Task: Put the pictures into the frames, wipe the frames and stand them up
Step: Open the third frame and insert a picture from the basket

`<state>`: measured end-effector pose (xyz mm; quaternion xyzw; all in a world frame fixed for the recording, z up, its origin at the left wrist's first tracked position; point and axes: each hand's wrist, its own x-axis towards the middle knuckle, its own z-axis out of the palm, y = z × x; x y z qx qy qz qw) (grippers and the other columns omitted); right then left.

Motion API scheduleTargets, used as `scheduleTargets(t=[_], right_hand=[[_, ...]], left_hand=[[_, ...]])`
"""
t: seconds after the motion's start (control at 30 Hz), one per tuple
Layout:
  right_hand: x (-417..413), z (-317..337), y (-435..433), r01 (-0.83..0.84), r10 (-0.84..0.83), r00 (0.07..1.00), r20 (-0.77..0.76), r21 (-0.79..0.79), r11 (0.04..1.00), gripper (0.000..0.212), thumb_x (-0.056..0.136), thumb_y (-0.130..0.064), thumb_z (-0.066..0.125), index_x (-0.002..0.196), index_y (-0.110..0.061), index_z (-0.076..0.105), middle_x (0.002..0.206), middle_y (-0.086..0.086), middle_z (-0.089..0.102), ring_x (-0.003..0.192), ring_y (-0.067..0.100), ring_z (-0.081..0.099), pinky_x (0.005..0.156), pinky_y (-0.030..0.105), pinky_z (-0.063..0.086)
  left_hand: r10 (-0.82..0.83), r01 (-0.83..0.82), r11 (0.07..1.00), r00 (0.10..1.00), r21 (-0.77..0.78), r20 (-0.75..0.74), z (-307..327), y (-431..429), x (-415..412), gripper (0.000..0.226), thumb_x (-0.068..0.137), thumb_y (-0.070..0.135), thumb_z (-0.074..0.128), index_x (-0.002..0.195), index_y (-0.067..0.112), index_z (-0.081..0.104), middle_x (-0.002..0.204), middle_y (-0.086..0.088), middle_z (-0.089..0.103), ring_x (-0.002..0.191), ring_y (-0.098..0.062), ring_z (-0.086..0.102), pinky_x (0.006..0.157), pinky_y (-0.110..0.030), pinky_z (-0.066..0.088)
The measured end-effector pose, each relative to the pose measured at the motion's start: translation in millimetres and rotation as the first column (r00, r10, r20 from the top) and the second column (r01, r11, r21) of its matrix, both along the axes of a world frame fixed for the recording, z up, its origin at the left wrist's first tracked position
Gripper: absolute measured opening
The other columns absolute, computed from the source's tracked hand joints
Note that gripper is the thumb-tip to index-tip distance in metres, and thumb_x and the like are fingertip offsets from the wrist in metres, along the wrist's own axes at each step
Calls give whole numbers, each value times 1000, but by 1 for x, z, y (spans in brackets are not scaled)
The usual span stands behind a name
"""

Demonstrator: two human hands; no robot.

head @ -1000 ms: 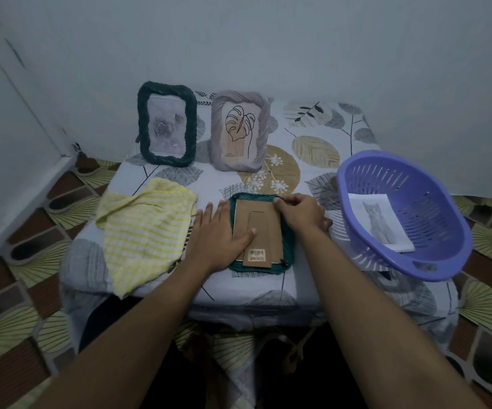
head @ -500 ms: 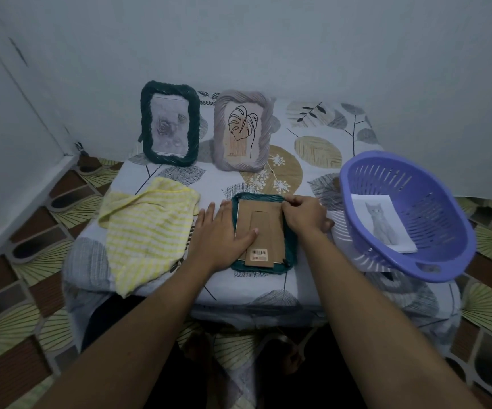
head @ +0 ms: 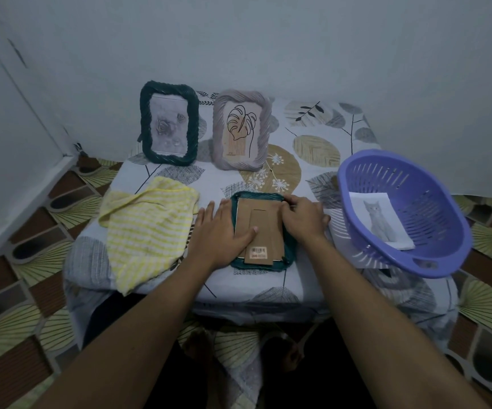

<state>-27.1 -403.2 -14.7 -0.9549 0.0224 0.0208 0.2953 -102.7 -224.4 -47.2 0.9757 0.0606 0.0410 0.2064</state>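
A teal frame (head: 287, 255) lies face down near the table's front edge, its brown cardboard back (head: 264, 228) up. My left hand (head: 219, 231) lies flat on the frame's left side, thumb on the cardboard. My right hand (head: 303, 218) has its fingers curled at the frame's upper right edge; what the fingertips hold is hidden. Two frames stand at the back: a dark green one (head: 168, 121) with a rose picture and a grey one (head: 240, 129) with a leaf drawing. A cat picture (head: 379, 221) lies in the purple basket (head: 445, 240).
A yellow striped cloth (head: 147, 231) lies on the table's left side, touching nothing else. The purple basket overhangs the table's right edge. The small table with its leaf-print cover (head: 318, 149) stands against a grey wall, with patterned floor tiles around it.
The hands stay on the face-down frame with hardly any motion. The view has shifted slightly, nothing else moved.
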Motion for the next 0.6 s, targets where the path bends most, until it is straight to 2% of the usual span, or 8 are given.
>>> scheduleTargets(t=[0.1, 0.27, 0.37, 0.47, 0.6], right_hand=[[-17, -4, -6, -189, 188, 982, -13, -77, 979, 53, 102, -48, 38, 152, -33, 36, 157, 4, 37, 144, 29, 26, 115, 49, 15], [-43, -20, -12, -360, 361, 932, -20, -155, 920, 55, 103, -54, 31, 156, -42, 21, 167, 3, 6, 152, 25, 8, 122, 50, 1], [-49, -23, -10, -369, 375, 927, -18, -220, 903, 55, 103, -55, 27, 156, -44, 17, 168, 1, 3, 153, 24, 6, 122, 50, -1], [-51, -23, -9, -365, 374, 927, -11, -243, 899, 55, 103, -54, 25, 156, -43, 16, 167, -1, 9, 153, 23, 6, 122, 49, -1], [-51, -24, -10, -364, 374, 927, -8, -258, 895, 56, 103, -57, 23, 156, -43, 15, 167, -2, 10, 153, 22, 6, 122, 49, 0]], left_hand=[[1, -1, 1000, 1000, 1, 6, -1, 0, 0, 96, 89, 77, 36, 157, 13, 16, 165, -6, 19, 153, -27, 10, 123, -43, 2], [-2, 3, 1000, 1000, -10, 17, -2, 0, 0, 95, 89, 76, 37, 157, 14, 17, 165, -6, 20, 153, -27, 10, 123, -43, 2], [-13, 14, 999, 999, -35, 34, -2, 0, 1, 92, 88, 77, 39, 156, 18, 21, 163, -5, 24, 151, -29, 14, 122, -44, 4], [-24, 31, 994, 998, -103, 65, 0, 2, 0, 86, 88, 73, 46, 154, 22, 26, 161, -5, 30, 150, -31, 17, 122, -46, 9], [-33, 77, 960, 985, -268, 167, 2, 9, -4, 62, 93, 49, 61, 146, 21, 44, 160, -7, 29, 149, -27, 17, 119, -44, 17]])
